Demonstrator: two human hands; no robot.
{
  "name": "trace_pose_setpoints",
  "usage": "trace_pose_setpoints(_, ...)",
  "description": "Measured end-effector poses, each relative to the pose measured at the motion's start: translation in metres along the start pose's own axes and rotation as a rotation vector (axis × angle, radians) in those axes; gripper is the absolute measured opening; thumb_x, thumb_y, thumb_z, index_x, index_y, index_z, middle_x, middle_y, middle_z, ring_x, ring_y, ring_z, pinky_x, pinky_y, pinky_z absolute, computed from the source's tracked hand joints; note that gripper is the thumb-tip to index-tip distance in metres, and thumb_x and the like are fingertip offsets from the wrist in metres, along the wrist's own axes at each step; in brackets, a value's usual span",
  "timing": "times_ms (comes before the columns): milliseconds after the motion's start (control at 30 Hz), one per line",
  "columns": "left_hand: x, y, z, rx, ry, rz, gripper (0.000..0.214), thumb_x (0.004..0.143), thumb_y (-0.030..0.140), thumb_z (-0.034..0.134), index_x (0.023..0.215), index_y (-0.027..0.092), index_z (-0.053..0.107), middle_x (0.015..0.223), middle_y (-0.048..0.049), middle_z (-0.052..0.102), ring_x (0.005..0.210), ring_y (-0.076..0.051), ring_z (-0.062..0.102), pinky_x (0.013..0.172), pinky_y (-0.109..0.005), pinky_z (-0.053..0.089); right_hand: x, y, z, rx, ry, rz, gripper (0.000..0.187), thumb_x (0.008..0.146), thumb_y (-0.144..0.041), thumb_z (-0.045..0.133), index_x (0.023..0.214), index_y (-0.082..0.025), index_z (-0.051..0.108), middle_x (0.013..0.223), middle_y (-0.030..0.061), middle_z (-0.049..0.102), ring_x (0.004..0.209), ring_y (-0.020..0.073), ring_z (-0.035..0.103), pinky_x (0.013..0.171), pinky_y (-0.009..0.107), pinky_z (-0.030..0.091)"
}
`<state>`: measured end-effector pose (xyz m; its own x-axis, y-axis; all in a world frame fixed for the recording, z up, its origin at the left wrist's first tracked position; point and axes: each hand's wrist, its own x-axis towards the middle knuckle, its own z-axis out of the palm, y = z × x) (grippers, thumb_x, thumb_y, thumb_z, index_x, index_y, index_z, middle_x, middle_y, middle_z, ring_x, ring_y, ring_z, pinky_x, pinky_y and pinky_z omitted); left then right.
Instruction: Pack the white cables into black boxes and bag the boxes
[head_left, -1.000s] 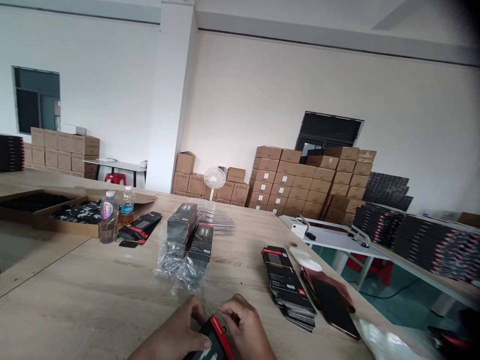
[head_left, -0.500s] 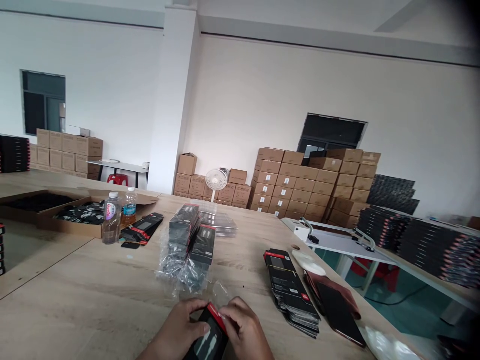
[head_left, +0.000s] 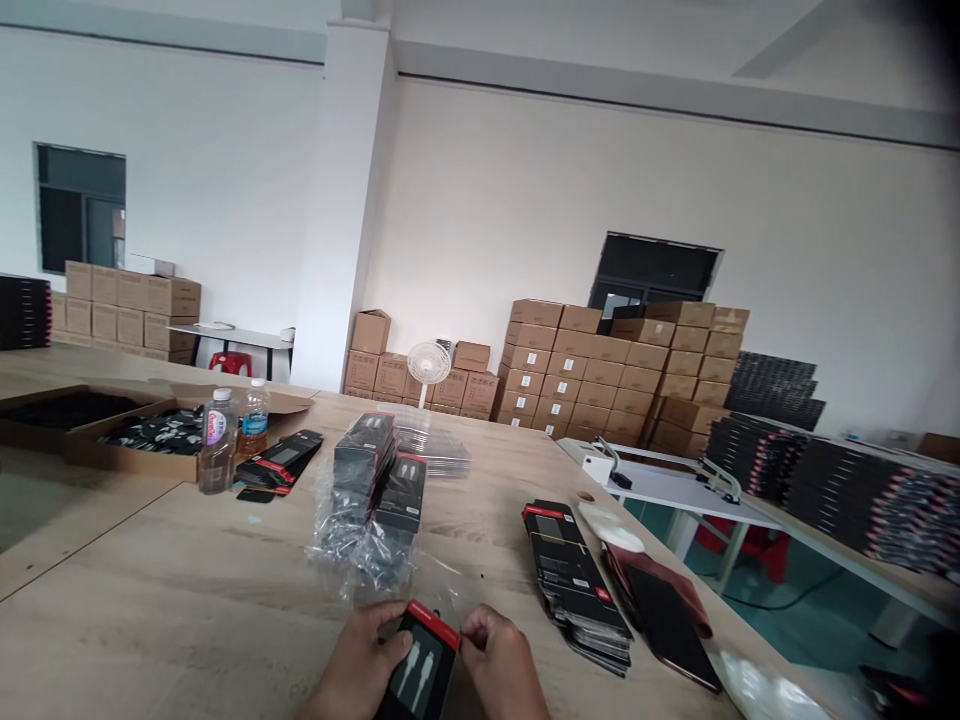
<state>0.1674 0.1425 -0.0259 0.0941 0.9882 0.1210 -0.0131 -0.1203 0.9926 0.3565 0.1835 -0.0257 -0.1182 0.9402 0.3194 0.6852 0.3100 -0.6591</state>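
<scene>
At the bottom edge of the head view my left hand (head_left: 360, 665) grips the left side of a small black box with a red top flap and a white cable pictured on it (head_left: 421, 668). My right hand (head_left: 501, 668) is closed at the box's upper right corner, its fingers pinched near a thin clear plastic sleeve (head_left: 442, 595). Just beyond lies a pile of the same black boxes in clear bags (head_left: 373, 490).
A stack of flat black-and-red packages (head_left: 571, 575) lies to the right, with a dark phone on a reddish case (head_left: 664, 615) beside it. Two bottles (head_left: 217, 440) and open cartons (head_left: 112, 430) stand at the left. Stacked cartons (head_left: 615, 370) line the far wall.
The black box has tilted up so its printed face shows more. My hands shifted slightly toward the bottom edge, and the camera drifted a little.
</scene>
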Motion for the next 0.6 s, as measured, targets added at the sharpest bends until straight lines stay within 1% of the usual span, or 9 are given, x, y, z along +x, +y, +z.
trace_pose_setpoints(100,0.001,-0.001,0.001,0.003,0.034,-0.008,0.043,0.073,0.025,0.056,0.111,0.012,0.068,0.1,-0.0075,0.073,0.09,-0.023,0.065,0.081,-0.03,0.049,-0.001,-0.001,0.002,-0.002,-0.008,-0.007,0.014,0.061,-0.011,0.048,0.053,-0.021,0.055,0.051,-0.003,0.057,0.051,0.0145,0.054,0.05,0.023,0.035)
trace_pose_setpoints(200,0.001,0.002,0.001,0.043,0.074,-0.027,0.045,0.072,0.026,0.056,0.113,0.012,0.067,0.106,-0.0088,0.072,0.096,-0.025,0.064,0.085,-0.031,0.048,-0.001,-0.004,0.002,0.003,0.0,-0.006,0.012,0.062,-0.014,0.048,0.054,-0.021,0.054,0.05,-0.0032,0.054,0.049,0.0138,0.051,0.049,0.023,0.034)
trace_pose_setpoints(333,0.001,0.005,0.0,0.047,0.075,-0.008,0.036,0.074,0.025,0.053,0.104,0.013,0.068,0.104,-0.0087,0.072,0.096,-0.025,0.065,0.085,-0.032,0.048,-0.001,-0.012,-0.001,0.067,0.034,-0.074,0.013,0.068,-0.022,0.048,0.056,-0.021,0.054,0.052,-0.003,0.052,0.051,0.0135,0.049,0.051,0.024,0.035)
trace_pose_setpoints(433,0.002,0.001,0.002,0.005,0.142,0.037,0.029,0.077,0.029,0.055,0.1,0.014,0.065,0.101,-0.0095,0.071,0.094,-0.025,0.065,0.084,-0.032,0.048,-0.001,-0.02,-0.009,0.176,-0.014,-0.132,0.015,0.07,-0.028,0.053,0.057,-0.021,0.056,0.053,-0.0026,0.052,0.052,0.0136,0.048,0.051,0.024,0.037)
trace_pose_setpoints(500,0.003,-0.002,0.006,-0.053,0.173,0.105,0.029,0.079,0.037,0.057,0.097,0.015,0.061,0.096,-0.0094,0.071,0.088,-0.024,0.066,0.079,-0.032,0.049,0.0,-0.025,-0.015,0.285,-0.03,-0.091,0.019,0.07,-0.035,0.06,0.058,-0.02,0.059,0.055,-0.0012,0.054,0.055,0.0151,0.05,0.052,0.024,0.039)
trace_pose_setpoints(567,0.003,-0.003,0.013,-0.134,0.192,0.186,0.031,0.079,0.045,0.059,0.094,0.018,0.058,0.095,-0.0093,0.071,0.083,-0.023,0.066,0.075,-0.031,0.049,0.0,-0.031,-0.022,0.44,-0.066,0.038,0.026,0.069,-0.044,0.065,0.06,-0.02,0.062,0.058,0.0002,0.057,0.058,0.0167,0.052,0.049,0.024,0.041)
trace_pose_setpoints(600,0.002,-0.001,0.017,-0.185,0.207,0.227,0.033,0.078,0.048,0.06,0.092,0.019,0.057,0.099,-0.0099,0.071,0.084,-0.023,0.066,0.075,-0.031,0.049,0.0,-0.033,-0.026,0.53,-0.09,0.105,0.03,0.069,-0.049,0.067,0.062,-0.02,0.063,0.06,0.0006,0.058,0.058,0.0172,0.053,0.048,0.024,0.041)
